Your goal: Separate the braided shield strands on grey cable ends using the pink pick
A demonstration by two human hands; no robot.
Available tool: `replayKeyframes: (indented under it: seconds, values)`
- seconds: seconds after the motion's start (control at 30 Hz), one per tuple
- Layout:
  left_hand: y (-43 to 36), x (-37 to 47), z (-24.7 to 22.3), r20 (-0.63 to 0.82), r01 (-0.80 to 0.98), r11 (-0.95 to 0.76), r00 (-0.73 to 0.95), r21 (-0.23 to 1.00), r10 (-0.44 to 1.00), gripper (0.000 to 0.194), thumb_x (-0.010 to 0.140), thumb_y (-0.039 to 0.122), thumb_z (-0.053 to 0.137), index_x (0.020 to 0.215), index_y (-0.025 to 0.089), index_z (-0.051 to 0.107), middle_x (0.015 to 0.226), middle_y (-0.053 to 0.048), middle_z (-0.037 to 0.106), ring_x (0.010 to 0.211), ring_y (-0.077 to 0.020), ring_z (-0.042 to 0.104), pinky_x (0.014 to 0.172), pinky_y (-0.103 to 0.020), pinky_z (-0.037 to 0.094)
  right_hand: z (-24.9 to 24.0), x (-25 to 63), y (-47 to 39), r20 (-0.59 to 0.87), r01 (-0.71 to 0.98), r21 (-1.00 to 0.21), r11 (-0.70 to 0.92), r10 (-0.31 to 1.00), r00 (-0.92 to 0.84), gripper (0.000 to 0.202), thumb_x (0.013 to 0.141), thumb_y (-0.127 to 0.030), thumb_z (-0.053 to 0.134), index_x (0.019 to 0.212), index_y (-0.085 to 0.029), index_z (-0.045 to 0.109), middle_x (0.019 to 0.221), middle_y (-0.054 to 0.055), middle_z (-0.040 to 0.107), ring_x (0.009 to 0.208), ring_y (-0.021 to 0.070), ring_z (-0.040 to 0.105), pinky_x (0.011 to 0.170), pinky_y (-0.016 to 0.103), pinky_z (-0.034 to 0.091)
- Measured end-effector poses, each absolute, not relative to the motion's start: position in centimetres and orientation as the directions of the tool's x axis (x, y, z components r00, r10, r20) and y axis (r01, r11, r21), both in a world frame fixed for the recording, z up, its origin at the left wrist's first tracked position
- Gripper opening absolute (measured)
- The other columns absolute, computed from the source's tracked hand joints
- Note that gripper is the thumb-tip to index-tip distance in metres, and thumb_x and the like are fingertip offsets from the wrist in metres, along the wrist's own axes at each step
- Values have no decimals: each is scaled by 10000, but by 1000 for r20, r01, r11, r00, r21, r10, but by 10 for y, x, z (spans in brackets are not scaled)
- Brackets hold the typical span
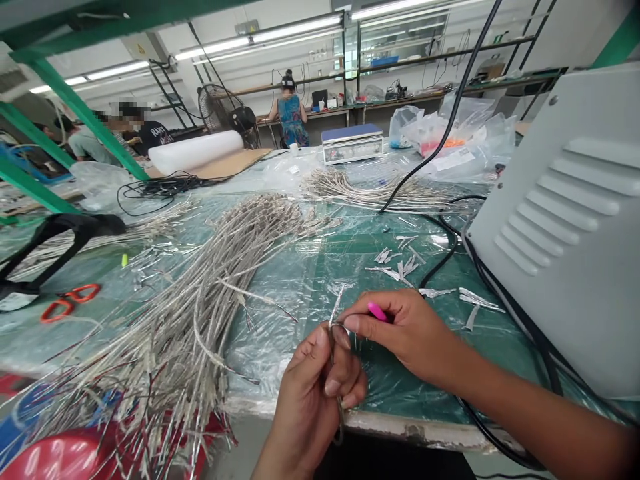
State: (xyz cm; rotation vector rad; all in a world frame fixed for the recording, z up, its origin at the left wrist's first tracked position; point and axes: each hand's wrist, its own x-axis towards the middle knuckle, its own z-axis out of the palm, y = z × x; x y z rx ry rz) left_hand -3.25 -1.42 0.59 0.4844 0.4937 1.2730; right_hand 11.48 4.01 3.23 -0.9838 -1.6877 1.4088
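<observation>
Grips one cable (337, 308) in closed left hand (320, 383), lower center of frame, end upward, likely to steady it; pinches near that end with right hand (400, 330), pink object (377, 311) tucked in fingers, probably for ready use; has cable bundle (240, 247) left of center, apparently for easy reach

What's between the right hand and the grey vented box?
Head view: silvery strips, then black cables alongside the grey vented box, lie between it and the right hand.
</observation>
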Motion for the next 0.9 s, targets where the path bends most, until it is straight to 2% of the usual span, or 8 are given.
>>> replayKeyframes:
  seconds: [0.13, 0.23, 0.37, 0.5, 0.63, 0.77, 0.83, 0.9]
  values:
    - [-15, -32, 6, -83, -772, 222, 216, 596, 973, 349, 986, 309, 436, 787, 135, 664, 483, 81, 276, 436, -74, 168, 431, -177, 315, 34, 114, 37, 103, 184, -964, 195, 903, -416, 221, 885, -344, 631, 754, -181, 703, 721, -2, 649, 682, 135, 561, 654, 262, 432]
    - [-15, -30, 7, -88, -744, 205, 194, 636, 977, 310, 974, 293, 464, 791, 140, 661, 482, 83, 278, 438, -72, 177, 429, -181, 306, 34, 113, 36, 261, 212, -913, 349, 899, -353, 140, 894, -267, 623, 815, -209, 723, 765, 3, 653, 714, 140, 584, 671, 269, 447]
    - [-15, -25, 8, -127, -656, 200, 157, 728, 979, 219, 942, 258, 534, 839, 137, 685, 474, 85, 300, 432, -66, 217, 413, -175, 285, 35, 116, 33, 463, 287, -803, 522, 850, -252, 138, 866, -150, 625, 877, -232, 736, 901, 30, 645, 834, 157, 616, 740, 283, 482]
    - [-16, -21, 7, -167, -605, 184, 84, 774, 982, 128, 904, 227, 600, 878, 155, 702, 450, 77, 379, 420, -65, 243, 408, -184, 278, 37, 119, 28, 613, 420, -652, 632, 765, -200, 161, 820, -111, 644, 881, -230, 733, 1052, 59, 581, 803, 147, 597, 695, 291, 493]
    - [-19, -20, 7, -163, -629, 124, -4, 767, 987, 155, 907, 243, 586, 863, 147, 700, 496, 54, 428, 463, -78, 284, 465, -216, 318, 39, 118, 26, 638, 391, -593, 704, 707, -305, 123, 851, -120, 620, 878, -204, 706, 904, 43, 566, 773, 141, 583, 667, 277, 486]
    - [-23, -20, 9, -151, -621, 88, -50, 779, 987, 181, 912, 253, 573, 925, 132, 707, 547, 18, 522, 513, -94, 361, 548, -244, 358, 38, 118, 28, 606, 325, -645, 692, 722, -334, 120, 869, -101, 586, 829, -174, 672, 855, 28, 544, 756, 123, 565, 661, 261, 470]
    - [-23, -19, 9, -148, -570, 91, -54, 816, 987, 161, 896, 252, 607, 939, 130, 702, 562, -2, 579, 533, -100, 426, 542, -234, 353, 38, 118, 29, 590, 309, -662, 683, 729, -346, 119, 874, -100, 576, 830, -168, 663, 856, 26, 540, 774, 122, 568, 675, 258, 470]
    - [-22, -17, 8, -151, -538, 92, -66, 838, 986, 146, 876, 247, 640, 927, 123, 698, 590, -10, 612, 522, -86, 429, 525, -217, 359, 37, 118, 29, 583, 291, -671, 682, 728, -362, 114, 875, -99, 571, 838, -164, 656, 860, 26, 536, 778, 120, 568, 679, 255, 472]
